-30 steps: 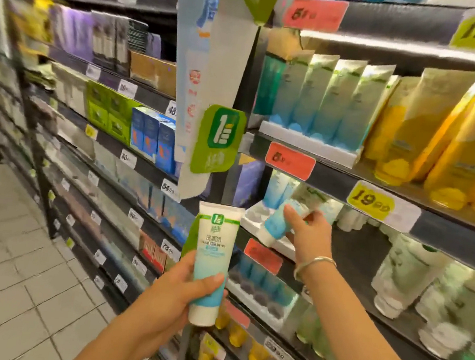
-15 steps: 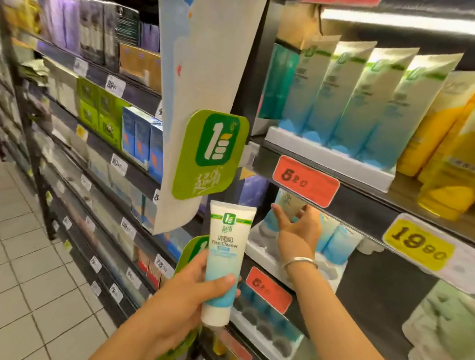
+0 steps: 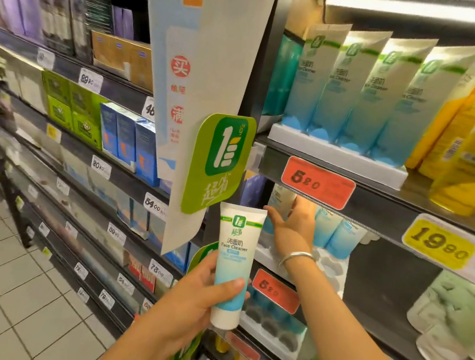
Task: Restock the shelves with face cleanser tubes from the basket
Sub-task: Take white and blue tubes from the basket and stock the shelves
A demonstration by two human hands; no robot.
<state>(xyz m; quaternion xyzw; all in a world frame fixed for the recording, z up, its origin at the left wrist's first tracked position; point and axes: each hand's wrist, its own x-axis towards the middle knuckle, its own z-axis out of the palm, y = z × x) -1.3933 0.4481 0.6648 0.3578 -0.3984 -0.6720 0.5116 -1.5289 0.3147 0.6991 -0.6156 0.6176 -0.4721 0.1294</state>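
Now one face cleanser tube (image 3: 233,262) waits in my left hand (image 3: 190,294) while my right hand (image 3: 292,228) sets another in the white tray (image 3: 335,266).

My left fingers wrap the lower body, thumb across the front just above the cap, cap down. It should feel light, soft and a little slick (squeeze too hard and it dents), so the firm shoulder near the cap is the place to hold. My right fingers are spread loosely against a shelved tube (image 3: 279,201) under the red price tag (image 3: 317,183). Half a second ago that hand sat lower; I have also stepped nearer.
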